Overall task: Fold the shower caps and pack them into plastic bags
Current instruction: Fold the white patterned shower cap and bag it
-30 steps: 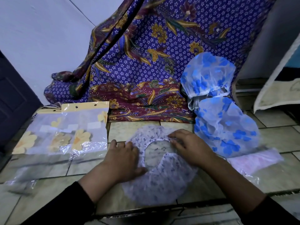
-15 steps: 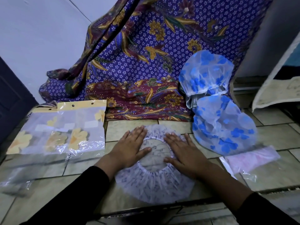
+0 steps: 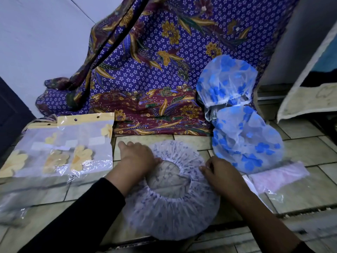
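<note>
shower cap (image 3: 169, 214): white with a small purple print, flat on the tiled floor (image 3: 300, 189) right in front of the person, elastic opening facing up, tile visible through the hole

left hand (image 3: 136, 157): palm down on the cap's far-left rim, fingers (image 3: 125, 144) laid out fairly straight, tips reaching the tile past the edge, thumb at the elastic ring. pressing, not grabbing

right hand (image 3: 220, 173): at the right side of the ring, fingers (image 3: 205, 168) curled in and pinching the elastic edge

both forearms in black sleeves (image 3: 82, 216)

far right of the cap: two blue-flower caps touching each other. lower blue cap (image 3: 246, 141) lies on the floor just beside the white one, can't tell if they touch. upper blue cap (image 3: 226, 79) leans against the batik cloth (image 3: 155, 61)

right of the right hand: clear bag with something pink inside (image 3: 279, 176), flat on the floor, just beside the lower blue cap's near edge

left side: plastic bags (image 3: 63, 148), clear with yellow header strips and yellow flower print, stacked flat, right edge near the left hand. more clear plastic (image 3: 11, 207) at the near-left, too blurred to read

batik cloth is purple and maroon with gold flowers, draped behind everything, hem on the floor. pale mat (image 3: 310, 99) propped at the far right
</note>
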